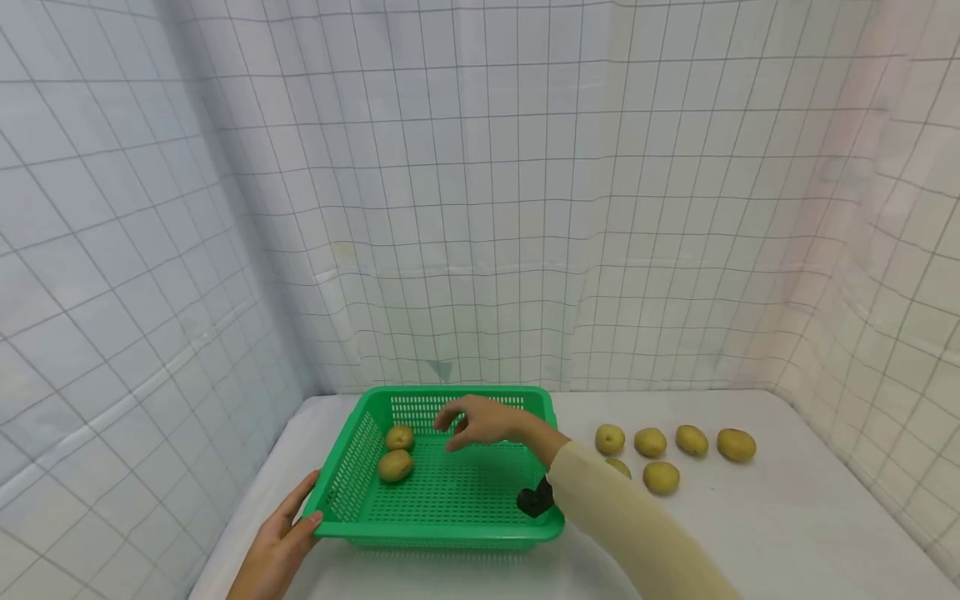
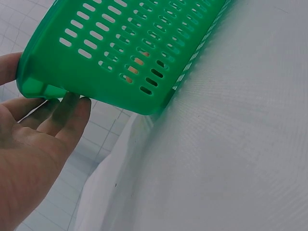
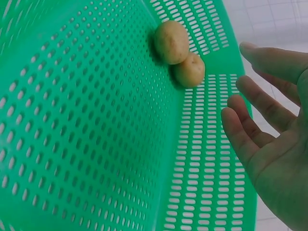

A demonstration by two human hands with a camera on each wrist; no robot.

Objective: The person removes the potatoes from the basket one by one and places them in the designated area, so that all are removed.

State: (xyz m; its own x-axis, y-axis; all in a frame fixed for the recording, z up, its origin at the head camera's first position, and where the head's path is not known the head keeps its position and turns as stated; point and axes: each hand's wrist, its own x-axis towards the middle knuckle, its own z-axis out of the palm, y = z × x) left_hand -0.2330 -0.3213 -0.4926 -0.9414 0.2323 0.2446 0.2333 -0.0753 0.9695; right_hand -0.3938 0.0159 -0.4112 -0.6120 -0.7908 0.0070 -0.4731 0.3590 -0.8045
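A green plastic basket [image 1: 442, 531] with slotted walls sits on the white table. My left hand [image 1: 277, 537] grips its near left corner; in the left wrist view the thumb lies over the rim [image 2: 36, 62] and the fingers curl beneath it. Two potatoes lie in the basket by its left wall, a larger potato [image 1: 395, 466] in front of a smaller potato [image 1: 401, 437]. Above the basket floor hovers my right hand [image 1: 483, 419], fingers loosely bent, holding nothing. The right wrist view shows the same bare palm [image 3: 279, 159] apart from both potatoes [image 3: 172, 42].
Right of the basket, several potatoes [image 1: 662, 477] lie spread on the white tabletop [image 1: 787, 533]. One potato [image 1: 618, 468] is partly hidden by my right sleeve [image 1: 622, 508]. White grid-patterned sheets [image 1: 487, 208] hang behind and at both sides.
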